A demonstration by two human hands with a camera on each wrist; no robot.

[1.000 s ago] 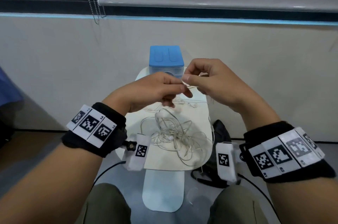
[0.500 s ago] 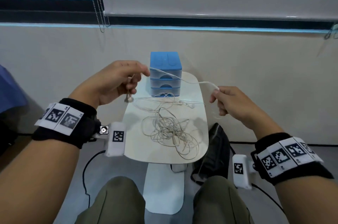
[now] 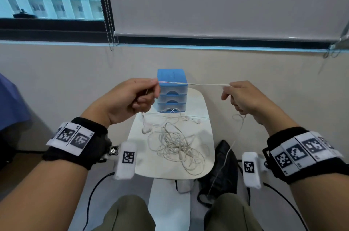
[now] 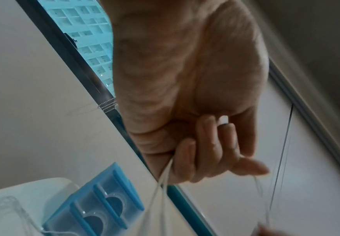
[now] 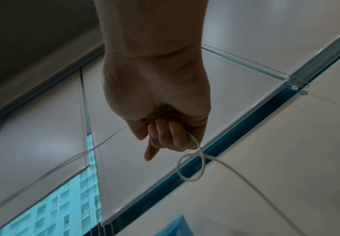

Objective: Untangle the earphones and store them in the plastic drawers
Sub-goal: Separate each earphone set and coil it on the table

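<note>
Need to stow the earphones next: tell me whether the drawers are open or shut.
Shut: all three fronts of the plastic drawers sit flush in the blue frame, none pulled out.

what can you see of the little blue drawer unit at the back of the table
The drawer unit is a small plastic chest with a solid blue top and frame and three stacked translucent drawers, each with a scooped finger notch in front. All three look shut. It stands upright at the far end of the white table, near the wall. Loose white earphone cable lies on the table just in front of its base. A taut stretch of cable held between the left hand and right hand crosses in front of its top.
</note>
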